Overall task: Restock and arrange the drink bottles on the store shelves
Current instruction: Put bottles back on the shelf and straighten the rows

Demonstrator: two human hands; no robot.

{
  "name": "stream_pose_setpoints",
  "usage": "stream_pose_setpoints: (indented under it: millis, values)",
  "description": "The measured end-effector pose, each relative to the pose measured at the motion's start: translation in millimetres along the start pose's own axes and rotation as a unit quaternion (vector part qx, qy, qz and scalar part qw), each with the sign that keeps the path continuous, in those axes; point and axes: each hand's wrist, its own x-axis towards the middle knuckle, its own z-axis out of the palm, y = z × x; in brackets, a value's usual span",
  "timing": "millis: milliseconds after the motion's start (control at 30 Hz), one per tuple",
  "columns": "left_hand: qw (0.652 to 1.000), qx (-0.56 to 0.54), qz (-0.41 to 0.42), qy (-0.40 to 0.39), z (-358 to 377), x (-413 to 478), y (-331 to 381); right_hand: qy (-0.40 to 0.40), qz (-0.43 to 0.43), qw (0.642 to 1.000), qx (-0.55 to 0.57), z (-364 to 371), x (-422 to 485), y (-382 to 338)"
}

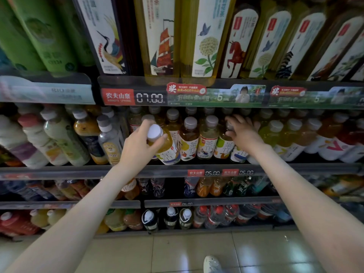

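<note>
Two hands, left hand (137, 142) and right hand (243, 131), each grip one bottle (167, 146).

Both hands (137, 142) on shelved tea bottles (165, 142)

1. Red price tag (118, 96) on the upper shelf edge, digital readout "07.00" beside it.
2. Green promotional strip (216, 97) runs right of the readout.
3. Pale glossy floor tiles (177, 253) below the shelving.
4. Light-coloured shoe (211, 265) at the bottom edge, on the tiles.
</note>
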Motion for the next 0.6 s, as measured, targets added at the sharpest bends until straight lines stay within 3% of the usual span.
stream_pose_setpoints:
  millis: [167, 367, 600]
  values:
    - [0.999, -0.006, 0.016, -0.032, 16, 0, 14, 0.029, -0.114, 0.991, 0.068, 2, -23, 20]
    - [0.997, -0.019, 0.032, -0.061, 37, 5, 31, 0.068, -0.227, 0.97, 0.055, 23, -58, 45]
    - [0.995, -0.03, 0.048, -0.076, 55, 14, 44, 0.11, -0.219, 0.969, 0.022, 23, -58, 52]
